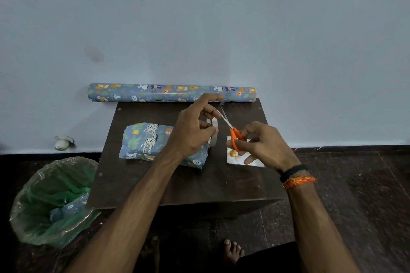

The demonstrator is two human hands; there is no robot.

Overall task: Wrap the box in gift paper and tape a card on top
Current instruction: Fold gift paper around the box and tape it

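Cutting a strip of tape, by the look of it, for fixing the card on top.

Left hand (195, 131) curled round the tape roll (213, 132), forefinger and thumb raised and pinching what seems to be a pulled-out strip, too thin and clear to make out surely. Right hand (261, 143) gripping the orange-handled scissors (233, 132), fingers through the loops, blades parted narrowly and angled up toward the left fingertips.

Wrapped box (150, 142) lying just under and beyond the left wrist, paper ends looking loosely folded. Card (235, 157) flat on the table (199, 184), directly beneath the right hand and partly hidden by it. Paper roll (170, 93) well beyond both hands, against the wall. Bin with green liner (51, 201) down beside the left forearm.

To do it well: keep the strip taut between roll and pinch, so the blades bite cleanly rather than fold the tape. Cut close to the roll, square across. Hold the free end by its very tip only, sparing the adhesive. Mind the blade tips near the left fingers. Afterwards, set scissors down clear of the card before lifting it.
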